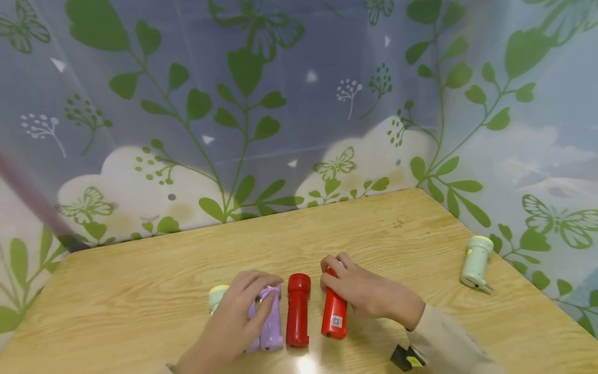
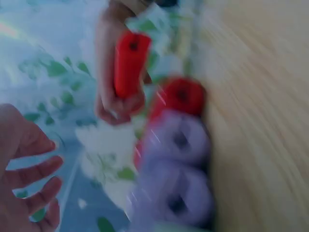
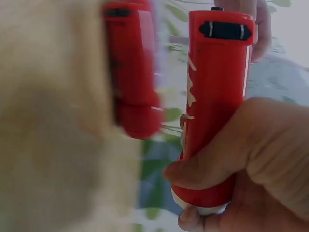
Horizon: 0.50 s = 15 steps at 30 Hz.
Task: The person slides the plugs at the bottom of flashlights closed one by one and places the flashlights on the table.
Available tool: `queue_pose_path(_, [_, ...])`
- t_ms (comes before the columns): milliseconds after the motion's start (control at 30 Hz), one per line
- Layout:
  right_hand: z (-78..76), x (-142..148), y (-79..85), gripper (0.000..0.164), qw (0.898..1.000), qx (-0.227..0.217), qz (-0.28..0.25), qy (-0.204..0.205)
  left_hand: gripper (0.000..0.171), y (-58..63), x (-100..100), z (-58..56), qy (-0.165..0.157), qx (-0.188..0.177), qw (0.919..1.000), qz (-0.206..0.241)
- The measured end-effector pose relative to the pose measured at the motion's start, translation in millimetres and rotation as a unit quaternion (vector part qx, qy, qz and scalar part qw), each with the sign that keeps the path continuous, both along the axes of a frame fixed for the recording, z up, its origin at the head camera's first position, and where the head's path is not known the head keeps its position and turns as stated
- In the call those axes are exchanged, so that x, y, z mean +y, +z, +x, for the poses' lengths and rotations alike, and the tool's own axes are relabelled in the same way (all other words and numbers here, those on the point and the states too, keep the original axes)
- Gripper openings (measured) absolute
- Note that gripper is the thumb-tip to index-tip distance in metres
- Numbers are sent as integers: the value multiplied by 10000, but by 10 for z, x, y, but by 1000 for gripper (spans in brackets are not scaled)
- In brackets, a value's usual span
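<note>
My right hand (image 1: 359, 291) grips a red flashlight (image 1: 335, 317) by its white-rimmed head. In the right wrist view the thumb curls over that flashlight (image 3: 215, 96), and its end with a black latch points away from the hand. A second red flashlight (image 1: 297, 311) lies just left of it on the table. Beside that come two purple flashlights (image 1: 271, 327), side by side, partly behind my left hand (image 1: 235, 314). The left hand hovers over them with loosely bent, spread fingers (image 2: 41, 166). Left of it, the head of a green flashlight (image 1: 217, 294) peeks out, the remainder hidden.
Another green flashlight (image 1: 477, 262), with plug prongs folded out, lies near the right edge of the wooden table (image 1: 140, 291). A small black object with a yellow mark (image 1: 405, 358) is by the right sleeve. A leaf-patterned curtain (image 1: 261, 156) borders the table's back and right.
</note>
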State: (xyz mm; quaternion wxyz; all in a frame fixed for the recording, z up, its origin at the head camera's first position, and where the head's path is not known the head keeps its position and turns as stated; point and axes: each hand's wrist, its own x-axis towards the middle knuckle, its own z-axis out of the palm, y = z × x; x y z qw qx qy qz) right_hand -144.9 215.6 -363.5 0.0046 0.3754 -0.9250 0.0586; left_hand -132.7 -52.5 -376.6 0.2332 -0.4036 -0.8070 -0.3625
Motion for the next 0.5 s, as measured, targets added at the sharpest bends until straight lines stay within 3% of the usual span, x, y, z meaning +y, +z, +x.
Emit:
queue_pose_path(100, [-56,-53,-183,51,9998,-18,188,15,26,-166,-147,-77,651,320,9964,-446])
queue_pose_path(167, [-92,-84,-283,52,9997,98,228,43,26,-267,-201,-110,959,310,9919,-776])
queue_pose_path(267, [-139,-101,-385,50,9996,266,75,106,39,-378,-229,-139,1314,-325,9817,-1338])
queue_pose_path(400, [-174,-109,-417,51,9997,85,-241,-5,60,-408,-228,-135,1648,-1384,9570,-1944])
queue_pose_path(500, [-188,-137,-392,55,9982,-225,-473,-285,66,-390,-232,-134,1787,-1612,9455,-2195])
